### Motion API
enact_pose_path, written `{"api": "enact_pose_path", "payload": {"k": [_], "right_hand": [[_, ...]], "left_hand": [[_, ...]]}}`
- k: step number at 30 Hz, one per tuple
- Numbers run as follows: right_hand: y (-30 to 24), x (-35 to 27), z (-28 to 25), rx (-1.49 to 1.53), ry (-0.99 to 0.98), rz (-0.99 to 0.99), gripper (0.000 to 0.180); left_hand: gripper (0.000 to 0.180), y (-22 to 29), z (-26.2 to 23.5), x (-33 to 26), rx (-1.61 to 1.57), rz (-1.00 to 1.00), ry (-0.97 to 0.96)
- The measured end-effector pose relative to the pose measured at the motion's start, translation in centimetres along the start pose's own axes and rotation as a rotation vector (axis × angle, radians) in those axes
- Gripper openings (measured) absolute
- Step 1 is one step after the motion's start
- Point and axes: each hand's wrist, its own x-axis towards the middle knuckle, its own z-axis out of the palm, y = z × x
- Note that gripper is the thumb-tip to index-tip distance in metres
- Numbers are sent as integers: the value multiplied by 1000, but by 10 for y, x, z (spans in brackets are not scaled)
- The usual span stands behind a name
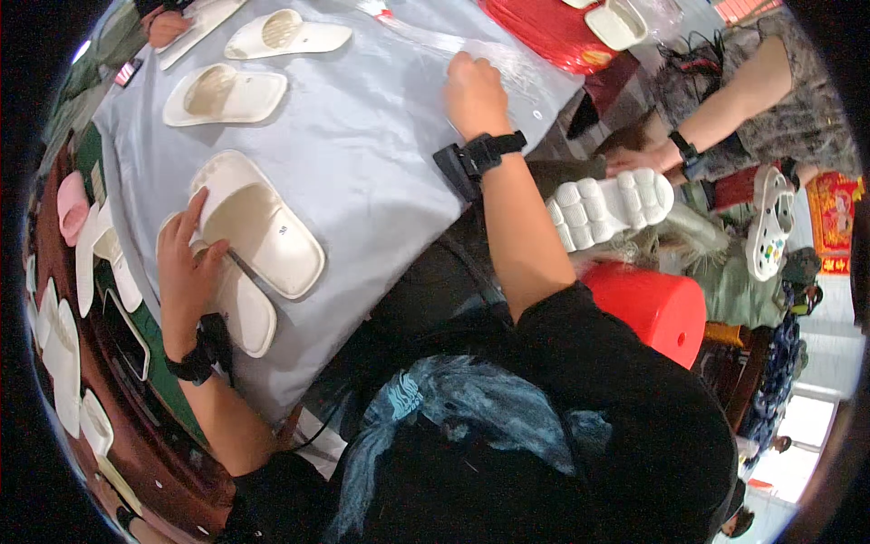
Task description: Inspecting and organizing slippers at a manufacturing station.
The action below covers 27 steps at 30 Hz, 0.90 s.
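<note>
A pair of white slippers lies on the grey cloth: the inner slipper (263, 231) and, partly under my hand, the outer slipper (243, 313). My left hand (192, 272) rests over the pair with its fingers spread, index finger and thumb touching the slippers. Farther back, my right hand (476, 95) is closed, knuckles up, beside a clear plastic bag (521, 77). What its fingers hold, if anything, is hidden. Beyond the pair lie two more white slippers, a nearer slipper (227, 95) and a farther slipper (288, 36).
Another person's hand (166, 29) is by a white slipper (199, 32) at the far left. A red plastic-wrapped bundle (544, 32) lies at the back. To the right are a co-worker's arm (725, 104), a chunky-soled white shoe (612, 208) and a red stool (652, 313). A phone (127, 335) lies left.
</note>
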Motion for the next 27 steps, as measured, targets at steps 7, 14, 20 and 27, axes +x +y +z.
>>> {"api": "enact_pose_path", "payload": {"k": [7, 14, 20, 27], "right_hand": [[4, -32, -88, -66, 25, -219, 21], [139, -32, -312, -680, -102, 50, 33], [256, -78, -362, -509, -763, 400, 34], [307, -165, -361, -607, -1565, 777, 46]], "left_hand": [[72, -2, -1, 2, -21, 17, -26], [68, -11, -2, 1, -79, 45, -64], [65, -16, -2, 1, 0, 102, -23], [64, -20, 0, -1, -22, 107, 7]]}}
